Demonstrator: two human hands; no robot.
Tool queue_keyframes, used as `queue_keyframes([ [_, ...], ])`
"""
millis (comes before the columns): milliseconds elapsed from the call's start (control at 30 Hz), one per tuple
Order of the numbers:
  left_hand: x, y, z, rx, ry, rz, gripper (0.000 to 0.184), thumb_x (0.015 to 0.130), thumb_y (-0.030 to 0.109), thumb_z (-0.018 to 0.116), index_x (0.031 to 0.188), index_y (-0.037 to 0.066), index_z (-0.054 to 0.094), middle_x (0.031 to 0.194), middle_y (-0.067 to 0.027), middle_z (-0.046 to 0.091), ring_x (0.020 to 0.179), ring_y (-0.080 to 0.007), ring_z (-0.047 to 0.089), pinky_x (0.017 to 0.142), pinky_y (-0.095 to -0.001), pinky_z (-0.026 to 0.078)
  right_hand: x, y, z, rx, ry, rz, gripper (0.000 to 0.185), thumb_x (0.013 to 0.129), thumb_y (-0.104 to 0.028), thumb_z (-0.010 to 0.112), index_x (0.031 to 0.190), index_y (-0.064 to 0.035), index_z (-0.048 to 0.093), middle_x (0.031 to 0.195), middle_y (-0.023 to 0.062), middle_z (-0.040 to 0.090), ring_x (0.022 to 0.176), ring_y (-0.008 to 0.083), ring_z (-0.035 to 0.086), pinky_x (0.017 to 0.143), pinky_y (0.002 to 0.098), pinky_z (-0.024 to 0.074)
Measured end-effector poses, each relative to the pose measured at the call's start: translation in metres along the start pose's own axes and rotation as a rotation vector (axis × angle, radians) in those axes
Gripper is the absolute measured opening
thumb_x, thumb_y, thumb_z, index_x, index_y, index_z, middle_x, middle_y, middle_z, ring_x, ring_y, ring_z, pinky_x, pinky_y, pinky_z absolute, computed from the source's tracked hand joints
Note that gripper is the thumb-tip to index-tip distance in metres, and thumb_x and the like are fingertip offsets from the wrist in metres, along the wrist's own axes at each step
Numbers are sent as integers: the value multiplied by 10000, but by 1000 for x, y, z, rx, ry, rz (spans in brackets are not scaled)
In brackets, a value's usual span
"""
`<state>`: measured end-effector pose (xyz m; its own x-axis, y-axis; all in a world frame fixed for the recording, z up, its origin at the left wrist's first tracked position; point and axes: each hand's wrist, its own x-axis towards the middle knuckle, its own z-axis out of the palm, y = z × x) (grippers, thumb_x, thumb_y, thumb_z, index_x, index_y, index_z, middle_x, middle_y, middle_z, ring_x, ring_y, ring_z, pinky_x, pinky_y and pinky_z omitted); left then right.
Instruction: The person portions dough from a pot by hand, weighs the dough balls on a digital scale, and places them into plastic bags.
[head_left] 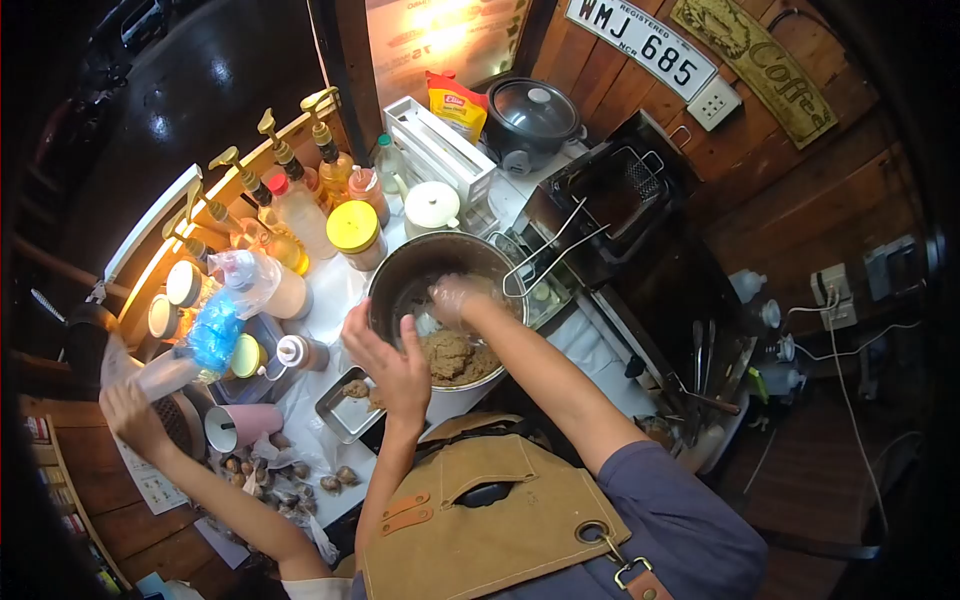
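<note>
A deep metal pot (450, 243) stands in front of me, with a lump of brown, doughy mixture (455, 358) at its near side. Inside it, my right hand (462, 302) wears a clear plastic glove and has its fingers bent down towards the pot's far left wall. What those fingers hold, if anything, is hidden. My left hand (388, 358) is at the pot's left rim, fingers stretched and thumb apart; whether it touches the rim is unclear. Just below that hand, a small metal tray (342, 408) holds bits of brown mixture.
Another person's hand (130, 410) holds clear plastic at the left. Pump bottles (285, 155), a yellow-lidded jar (355, 228) and a white teapot (432, 208) line the back. A fryer (620, 200) stands right, its basket's wire handle (560, 255) reaching near the pot. A pink cup (240, 427) lies left.
</note>
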<state>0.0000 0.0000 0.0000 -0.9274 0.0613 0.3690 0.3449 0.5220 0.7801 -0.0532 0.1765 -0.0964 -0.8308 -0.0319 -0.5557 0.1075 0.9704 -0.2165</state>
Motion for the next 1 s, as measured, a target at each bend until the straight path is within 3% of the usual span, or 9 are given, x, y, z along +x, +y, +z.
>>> queue_keyframes([
  [67,12,0,-5,66,-64,41,625,925,222,688,1446,52,387,1374,-183,417,1321,-371,384,1095,-518,270,8,-11,-1,-5,63,-20,505,929,-404,569,1260,-37,673,1300,230,641,1227,369,609,1049,472,486],
  [300,-9,-40,10,401,-150,120,471,954,193,633,1372,44,475,1327,-192,458,1278,-371,429,1071,-517,302,24,21,24,-61,34,-38,416,891,-342,548,1131,-75,756,1198,173,714,1133,312,682,941,433,556],
  [467,-15,-56,13,228,-15,41,364,1004,156,551,1322,-9,485,1221,-210,548,1167,-381,524,1038,-459,373,26,16,26,-9,34,-33,451,891,-363,532,1114,-45,762,1147,180,732,1098,320,701,931,453,560],
  [567,-16,-56,13,140,-12,-11,365,1008,148,548,1323,-22,475,1213,-214,552,1149,-372,536,1035,-452,385,24,10,28,-18,31,0,497,905,-382,516,1161,-19,739,1224,200,700,1167,360,662,1013,505,505],
  [600,-16,-57,14,132,-11,-11,369,1012,143,544,1328,-31,466,1199,-216,556,1130,-353,548,1026,-440,401,27,9,22,16,-81,-40,551,923,-402,496,1257,-8,687,1369,214,615,1267,406,585,1091,564,418],
  [700,-18,-51,16,57,-34,-83,401,993,154,563,1321,-49,453,1205,-229,541,1140,-381,539,1027,-461,397,19,5,21,61,-50,-29,576,907,-457,513,1171,9,724,1250,232,672,1191,357,636,1056,440,479],
  [800,-19,-53,17,83,-54,-82,447,1004,171,556,1369,-47,419,1215,-236,545,1127,-367,547,1022,-459,405,14,-3,29,82,98,-101,617,901,-504,518,1140,24,731,1187,239,696,1151,359,656,1030,451,490],
  [900,-21,-54,18,101,-67,-81,463,1016,182,545,1394,-40,398,1204,-230,552,1110,-348,544,1013,-448,406,15,-5,16,255,-184,-226,639,895,-534,523,1109,29,737,1143,249,707,1122,359,670,998,478,500],
  [1000,-20,-56,18,133,-58,-69,455,1031,199,538,1398,-30,398,1166,-198,559,1066,-309,545,988,-422,416,3,-8,11,332,-198,-231,601,907,-508,524,1105,16,742,1125,253,709,1093,358,683,948,500,521],
])
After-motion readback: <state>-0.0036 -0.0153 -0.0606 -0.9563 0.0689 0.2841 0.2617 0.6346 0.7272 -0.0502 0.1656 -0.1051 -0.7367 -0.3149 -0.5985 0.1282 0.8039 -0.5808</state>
